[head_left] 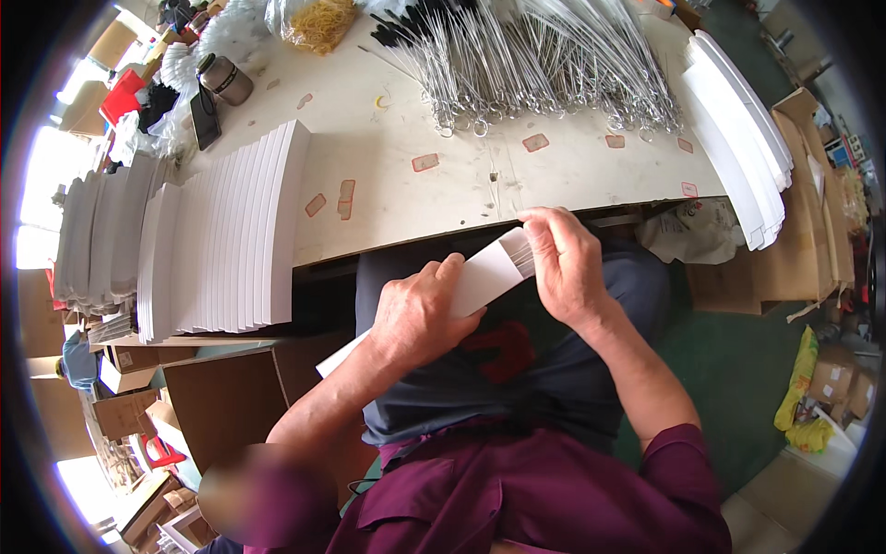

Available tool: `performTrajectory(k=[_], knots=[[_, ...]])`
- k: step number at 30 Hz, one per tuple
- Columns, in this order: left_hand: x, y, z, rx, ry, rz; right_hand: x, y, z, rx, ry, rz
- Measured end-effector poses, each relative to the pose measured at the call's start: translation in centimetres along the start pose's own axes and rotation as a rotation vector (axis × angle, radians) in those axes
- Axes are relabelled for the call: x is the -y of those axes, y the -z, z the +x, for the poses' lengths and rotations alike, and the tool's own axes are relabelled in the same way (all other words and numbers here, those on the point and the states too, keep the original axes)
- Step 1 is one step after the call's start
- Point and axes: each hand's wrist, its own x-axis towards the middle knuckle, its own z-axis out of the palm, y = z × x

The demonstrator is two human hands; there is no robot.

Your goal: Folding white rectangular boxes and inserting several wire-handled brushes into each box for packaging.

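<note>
My left hand (420,319) and right hand (565,268) are bare, with no gloves, rings or watch showing. Both forearms are uncovered up to short maroon sleeves (688,466). The maroon top (517,499) has a stitched flap on the chest. Over my lap lies a dark grey-blue apron (489,369) with a red mark (503,349) on it.

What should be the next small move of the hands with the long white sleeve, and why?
Probably the right hand should push the metal pieces a little deeper into the white sleeve. The left hand grips the sleeve around its middle, above the lap, while the right fingers pinch at its upper open end, where something silvery shows. More such skewers lie on the table.
</note>
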Motion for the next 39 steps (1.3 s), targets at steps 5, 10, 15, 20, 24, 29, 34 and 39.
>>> performTrajectory(k=[5, 10, 15, 20, 24, 29, 34, 39], knots=[[1.2, -0.6, -1.2, 0.01, 0.027, 0.017, 0.2, 0.0, -1.3, 0.156, -0.355, 0.432], [1.6, -1.2, -2.0, -0.052, 0.013, 0.053, 0.1, 0.2, -2.4, 0.106, -0.506, 0.46], [2.1, -1.9, -2.5, -0.099, -0.038, 0.066, 0.6, 0.6, -2.6, 0.119, -0.54, 0.297], [2.2, -2.0, -2.9, -0.093, -0.062, 0.062, 0.3, -0.8, -3.0, 0.105, -0.574, 0.528], [2.2, -2.5, -3.2, -0.116, -0.084, 0.025, 0.1, -1.9, -3.8, 0.119, -0.773, 0.714], [2.3, -2.4, -3.7, -0.133, -0.093, -0.002, 0.4, -3.0, -4.2, 0.04, -0.72, 0.807], [2.3, -2.4, -4.1, -0.113, -0.046, -0.022, 1.0, -3.1, -4.3, 0.023, -0.526, 0.507], [2.4, -2.8, -4.7, -0.119, -0.008, -0.042, 1.0, -2.8, -4.4, 0.047, -0.198, 0.15]])
